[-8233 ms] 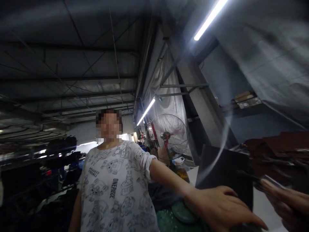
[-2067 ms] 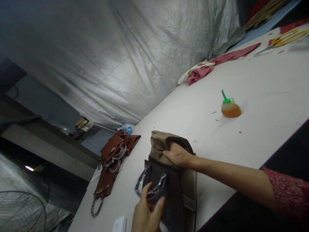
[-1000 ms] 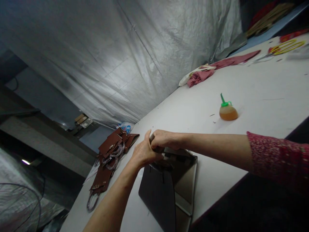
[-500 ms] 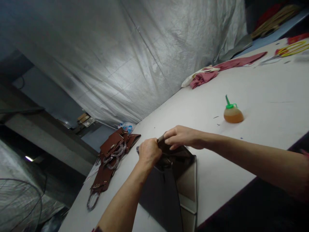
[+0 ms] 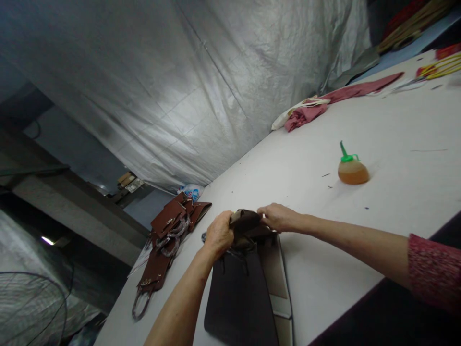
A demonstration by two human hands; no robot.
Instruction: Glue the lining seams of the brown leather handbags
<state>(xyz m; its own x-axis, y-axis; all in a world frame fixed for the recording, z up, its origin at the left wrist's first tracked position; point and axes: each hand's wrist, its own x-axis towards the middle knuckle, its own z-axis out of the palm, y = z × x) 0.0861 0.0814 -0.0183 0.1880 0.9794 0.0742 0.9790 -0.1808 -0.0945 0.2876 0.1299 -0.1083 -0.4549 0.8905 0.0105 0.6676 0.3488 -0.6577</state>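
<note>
A dark brown handbag lies near the front edge of the white table, its upper end away from me. My left hand is closed around the left side of the bag's top opening. On the other side, my right hand pinches the right end of the raised olive-brown lining. The lining bulges up between both hands. Beige side panels with pale edging show along the bag's right side. My left fingertips are mostly hidden behind the hand.
Reddish-brown bags with wrapped handles lie on the left of the white table. A squeeze bottle of amber liquid stands at right. Farther back are pink cloth and yellow-handled scissors. Silvery sheeting hangs behind.
The lining now stands up higher out of the bag's opening. My right hand has drawn back a little to the right and downward, away from my left hand.
</note>
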